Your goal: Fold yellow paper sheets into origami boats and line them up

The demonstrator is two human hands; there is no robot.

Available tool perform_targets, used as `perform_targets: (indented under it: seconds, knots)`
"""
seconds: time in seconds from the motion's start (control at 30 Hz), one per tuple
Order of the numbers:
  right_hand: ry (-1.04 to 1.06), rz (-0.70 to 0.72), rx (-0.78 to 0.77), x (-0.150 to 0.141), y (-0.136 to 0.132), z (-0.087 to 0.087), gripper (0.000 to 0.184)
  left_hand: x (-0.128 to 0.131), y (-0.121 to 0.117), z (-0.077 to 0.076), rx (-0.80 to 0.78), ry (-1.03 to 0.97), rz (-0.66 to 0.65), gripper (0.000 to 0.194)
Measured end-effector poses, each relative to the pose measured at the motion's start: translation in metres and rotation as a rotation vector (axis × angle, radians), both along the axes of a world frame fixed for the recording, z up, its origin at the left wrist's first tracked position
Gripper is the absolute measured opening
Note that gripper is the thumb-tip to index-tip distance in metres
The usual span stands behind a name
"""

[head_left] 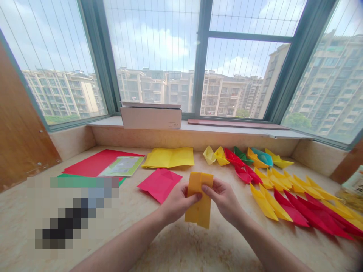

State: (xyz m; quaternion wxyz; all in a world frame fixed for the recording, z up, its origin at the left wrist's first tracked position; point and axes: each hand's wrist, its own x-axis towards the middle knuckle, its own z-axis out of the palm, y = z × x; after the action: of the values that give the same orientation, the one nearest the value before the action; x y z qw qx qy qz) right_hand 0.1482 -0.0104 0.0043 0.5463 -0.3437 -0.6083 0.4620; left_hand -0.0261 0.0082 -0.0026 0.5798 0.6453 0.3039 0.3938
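A folded yellow-orange sheet of paper is held up in front of me, over the counter. It is a tall rectangle with a crease or seam running down its middle. My left hand pinches its left edge, thumb on the near face. On the other edge, my right hand grips it the same way, with the thumb near the centre seam. The fingers behind the paper are partly hidden. Just left of my left hand lies a creased pink-red sheet, flat on the counter.
Yellow sheets, red sheets and a clear-windowed packet lie at the back left. Folded paper boats in several colours line the right side. A white box stands on the window ledge. A blurred patch covers the left front.
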Motion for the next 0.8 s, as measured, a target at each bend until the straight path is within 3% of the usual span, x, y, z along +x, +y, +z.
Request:
perform_targets:
  seconds: [0.17,0.43,0.63,0.8]
  knots:
    - [0.021,-0.011,-0.057,0.001,0.002,-0.006,0.028,0.001,-0.005,0.001,-0.09,-0.034,-0.094,0.037]
    - [-0.106,0.042,0.11,0.006,-0.001,-0.004,0.018,0.001,-0.008,0.013,-0.102,-0.052,-0.004,0.04]
    - [-0.128,0.074,0.107,0.005,0.0,-0.01,0.023,0.001,-0.007,0.007,-0.185,-0.158,0.057,0.04]
    - [-0.19,0.095,0.141,0.011,-0.002,-0.003,0.028,0.002,-0.008,0.008,-0.184,-0.17,-0.038,0.044]
